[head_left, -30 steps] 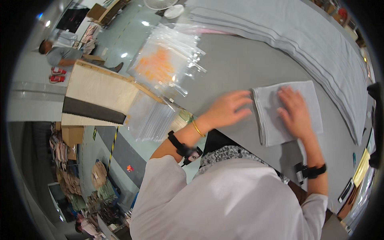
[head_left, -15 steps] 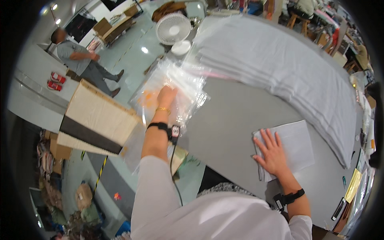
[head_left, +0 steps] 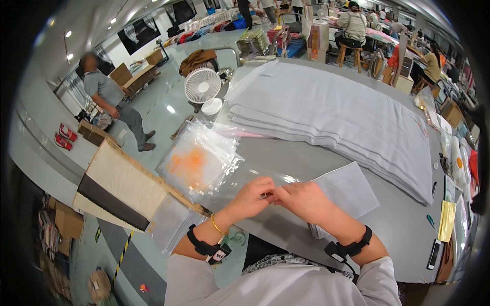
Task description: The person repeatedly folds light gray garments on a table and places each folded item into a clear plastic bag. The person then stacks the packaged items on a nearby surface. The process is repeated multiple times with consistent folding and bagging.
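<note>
over the near side of the smooth grey tabletop, my left hand and right hand meet, fingers curled and pinched together at the edge of a clear plastic bag. the film is thin and glossy, lying just beyond my knuckles and catching white glare. just to the right sits the folded cloth, soft, matte, pale grey and squarish, its near part passing behind my right forearm. a long stack of grey fabric curves across the far side, its layered edges rippling. on my left, a slippery, fanned heap of bags shows a blurry orange patch.

my fingertips overlap, so i can't make out exactly how each one grips, and the bag's outline is hard to trace against the grey. the far workers are small, some of them cut off at the top.

half a second ago my left hand was on the heap and my right was spread flat on the folded cloth; now both are together at the bag, and more of the room shows.
</note>
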The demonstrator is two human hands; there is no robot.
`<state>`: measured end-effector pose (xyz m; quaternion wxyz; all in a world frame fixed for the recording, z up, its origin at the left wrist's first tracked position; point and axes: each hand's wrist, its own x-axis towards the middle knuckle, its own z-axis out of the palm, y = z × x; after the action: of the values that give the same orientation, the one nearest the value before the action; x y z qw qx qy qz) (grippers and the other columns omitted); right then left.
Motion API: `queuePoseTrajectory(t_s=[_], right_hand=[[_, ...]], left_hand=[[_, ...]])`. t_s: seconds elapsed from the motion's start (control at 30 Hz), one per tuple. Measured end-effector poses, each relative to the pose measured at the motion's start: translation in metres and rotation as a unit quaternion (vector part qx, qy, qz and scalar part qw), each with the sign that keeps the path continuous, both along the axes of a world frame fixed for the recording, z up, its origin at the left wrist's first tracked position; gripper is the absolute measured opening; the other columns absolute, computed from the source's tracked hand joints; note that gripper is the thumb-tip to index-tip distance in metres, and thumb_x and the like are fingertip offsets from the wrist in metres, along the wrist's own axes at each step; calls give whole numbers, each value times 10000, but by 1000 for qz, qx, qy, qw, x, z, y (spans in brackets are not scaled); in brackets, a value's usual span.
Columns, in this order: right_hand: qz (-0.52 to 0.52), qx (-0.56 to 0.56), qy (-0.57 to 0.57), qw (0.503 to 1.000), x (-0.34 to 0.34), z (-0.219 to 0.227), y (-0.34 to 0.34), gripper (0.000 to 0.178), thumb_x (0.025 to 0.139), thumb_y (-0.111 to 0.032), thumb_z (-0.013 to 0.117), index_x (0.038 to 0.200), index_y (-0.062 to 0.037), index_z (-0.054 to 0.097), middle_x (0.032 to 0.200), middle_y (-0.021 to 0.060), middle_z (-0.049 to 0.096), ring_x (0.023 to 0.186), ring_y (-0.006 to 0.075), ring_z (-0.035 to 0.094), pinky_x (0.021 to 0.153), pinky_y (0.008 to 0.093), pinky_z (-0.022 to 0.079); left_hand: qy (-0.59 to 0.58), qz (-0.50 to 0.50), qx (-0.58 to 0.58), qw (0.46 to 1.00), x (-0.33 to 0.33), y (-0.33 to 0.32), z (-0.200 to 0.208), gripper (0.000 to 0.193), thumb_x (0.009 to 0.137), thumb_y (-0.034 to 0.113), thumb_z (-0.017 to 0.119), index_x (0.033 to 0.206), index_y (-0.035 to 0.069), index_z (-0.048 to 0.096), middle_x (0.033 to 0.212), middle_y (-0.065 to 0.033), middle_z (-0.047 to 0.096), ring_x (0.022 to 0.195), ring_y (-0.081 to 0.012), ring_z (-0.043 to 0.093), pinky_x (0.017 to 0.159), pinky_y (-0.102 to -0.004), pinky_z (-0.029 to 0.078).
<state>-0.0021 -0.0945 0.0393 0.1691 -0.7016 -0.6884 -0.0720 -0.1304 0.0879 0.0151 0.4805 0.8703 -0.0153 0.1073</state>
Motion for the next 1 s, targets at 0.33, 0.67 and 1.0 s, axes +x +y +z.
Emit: queuePoseTrajectory(t_s=[0.33,0.67,1.0], right_hand=[[-73,-13,128,989,23,-28,-176,231,956,-279,711,866,-97,602,714,51,662,666,299,670,572,423,518],[-56,41,81,994,26,-34,-180,343,864,-190,766,1194,-139,689,866,37,648,852,273,662,695,387,554],[-246,59,161,954,79,-101,-189,498,930,-236,767,1383,-75,635,1282,142,673,1193,361,604,1025,471,457]], left_hand=[[32,106,307,945,-38,5,25,173,878,138,785,1038,71,779,948,-81,663,908,-262,642,790,-397,518],[124,-191,183,956,0,-20,-8,128,936,126,709,1051,68,708,1062,-126,679,1010,-329,669,870,-431,539],[-257,77,469,841,85,39,43,241,936,96,662,1163,26,704,1136,-146,697,1093,-332,665,936,-424,541]])
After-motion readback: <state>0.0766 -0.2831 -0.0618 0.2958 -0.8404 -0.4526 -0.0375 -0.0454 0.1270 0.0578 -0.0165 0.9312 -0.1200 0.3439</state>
